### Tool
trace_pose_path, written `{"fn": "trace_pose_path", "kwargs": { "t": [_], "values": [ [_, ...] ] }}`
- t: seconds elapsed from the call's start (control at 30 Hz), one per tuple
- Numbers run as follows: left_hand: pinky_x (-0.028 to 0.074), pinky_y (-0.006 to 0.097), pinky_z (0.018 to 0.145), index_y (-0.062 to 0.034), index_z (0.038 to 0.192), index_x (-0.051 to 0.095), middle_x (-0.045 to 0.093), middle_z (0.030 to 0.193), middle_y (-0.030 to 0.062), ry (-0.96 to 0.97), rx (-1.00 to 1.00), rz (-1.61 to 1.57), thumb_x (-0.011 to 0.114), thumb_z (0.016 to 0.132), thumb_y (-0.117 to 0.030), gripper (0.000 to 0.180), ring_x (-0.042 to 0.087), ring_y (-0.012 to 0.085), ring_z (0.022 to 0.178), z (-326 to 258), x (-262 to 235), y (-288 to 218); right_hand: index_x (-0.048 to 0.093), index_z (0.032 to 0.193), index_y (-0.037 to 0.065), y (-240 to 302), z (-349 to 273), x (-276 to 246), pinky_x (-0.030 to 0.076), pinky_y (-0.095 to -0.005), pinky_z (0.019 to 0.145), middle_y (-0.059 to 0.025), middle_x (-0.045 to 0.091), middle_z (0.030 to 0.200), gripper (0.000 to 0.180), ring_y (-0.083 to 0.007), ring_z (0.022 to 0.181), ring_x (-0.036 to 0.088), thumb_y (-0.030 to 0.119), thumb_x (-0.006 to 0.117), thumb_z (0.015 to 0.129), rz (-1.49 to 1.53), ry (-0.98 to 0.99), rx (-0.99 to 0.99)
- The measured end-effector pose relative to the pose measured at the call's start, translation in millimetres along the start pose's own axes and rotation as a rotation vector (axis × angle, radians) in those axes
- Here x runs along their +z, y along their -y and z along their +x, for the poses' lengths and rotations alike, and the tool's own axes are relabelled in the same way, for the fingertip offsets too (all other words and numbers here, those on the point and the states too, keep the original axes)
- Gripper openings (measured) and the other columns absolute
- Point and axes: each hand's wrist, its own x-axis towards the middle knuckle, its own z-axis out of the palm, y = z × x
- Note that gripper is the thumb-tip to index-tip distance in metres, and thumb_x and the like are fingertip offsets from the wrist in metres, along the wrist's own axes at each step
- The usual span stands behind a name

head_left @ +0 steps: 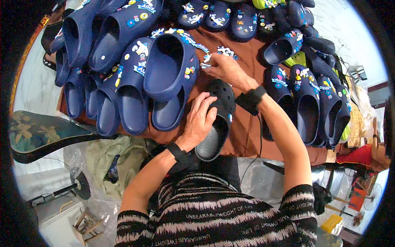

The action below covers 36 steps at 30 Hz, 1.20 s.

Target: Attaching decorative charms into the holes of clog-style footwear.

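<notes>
— Clog [216, 119], where?
— Bench [242, 136] centre; long axis runs 1 to 7 o'clock. Left hand [200, 121] clamps its side, fingers curled over it.
— Right hand [228, 71]?
— At 12 o'clock from its toe, fingers pinched together on a charm [204, 65].

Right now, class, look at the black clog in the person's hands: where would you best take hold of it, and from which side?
Grip the black clog around its middle, coming from the left side, much as the left hand wraps it now. The clog lies lengthwise, toe away from the person and open heel near the body, so its narrow sides are free. The right hand is at the toe, which should probably stay uncovered.
</notes>
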Motion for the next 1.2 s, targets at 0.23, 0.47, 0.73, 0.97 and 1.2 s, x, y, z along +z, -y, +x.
{"fn": "trace_pose_path", "kwargs": {
  "t": [0.23, 0.47, 0.73, 0.97, 1.2],
  "values": [
    [0.034, 0.045, 0.114, -0.0006, 0.128, 0.057, 0.048, 0.139, 0.0241, -0.015, 0.014, -0.014, 0.045, 0.104, -0.028, 0.038, 0.045, 0.0409, 0.132, -2, 3, -4, 0.059, 0.105, -0.004, -6, -79, -25, 0.052, -0.0434, 0.073, -0.0244, 0.068, 0.090, 0.026, -0.0396, 0.085, 0.068, 0.006, 0.070, 0.084, 0.074, -0.163, 0.122],
    [0.036, 0.048, 0.110, -0.0013, 0.128, 0.055, 0.047, 0.138, 0.0244, -0.083, 0.015, -0.036, 0.050, 0.103, -0.025, 0.035, 0.045, 0.0431, 0.129, -9, 10, -7, 0.068, 0.107, -0.005, 5, -108, -5, 0.054, -0.0362, 0.078, -0.0177, 0.073, 0.091, 0.024, -0.0221, 0.086, 0.070, 0.005, 0.070, 0.086, 0.276, -0.204, 0.439],
    [0.033, 0.044, 0.114, -0.0010, 0.128, 0.056, 0.047, 0.139, 0.0228, -0.058, -0.014, -0.025, 0.046, 0.103, -0.023, 0.034, 0.044, 0.0391, 0.133, -9, 10, -8, 0.071, 0.105, -0.005, 6, -112, -1, 0.053, -0.0329, 0.076, -0.0127, 0.074, 0.087, 0.020, -0.0172, 0.082, 0.068, 0.003, 0.070, 0.087, 0.349, -0.209, 0.411],
    [0.034, 0.044, 0.114, -0.0015, 0.127, 0.056, 0.047, 0.138, 0.0226, -0.072, -0.001, -0.026, 0.047, 0.103, -0.022, 0.033, 0.045, 0.0392, 0.131, -9, 10, -7, 0.071, 0.096, -0.006, 21, -108, 0, 0.050, -0.0321, 0.068, -0.0101, 0.070, 0.080, 0.013, -0.0145, 0.073, 0.060, 0.001, 0.072, 0.086, 0.395, -0.260, 0.422],
    [0.034, 0.045, 0.113, -0.0013, 0.127, 0.056, 0.047, 0.138, 0.0231, -0.072, -0.004, -0.023, 0.047, 0.103, -0.024, 0.034, 0.045, 0.0397, 0.131, -8, 12, -6, 0.071, 0.094, -0.001, 11, -109, 13, 0.051, -0.0395, 0.071, -0.0166, 0.068, 0.087, 0.012, -0.0309, 0.080, 0.068, 0.004, 0.073, 0.083, 0.080, -0.330, 0.169]
  ]
}}
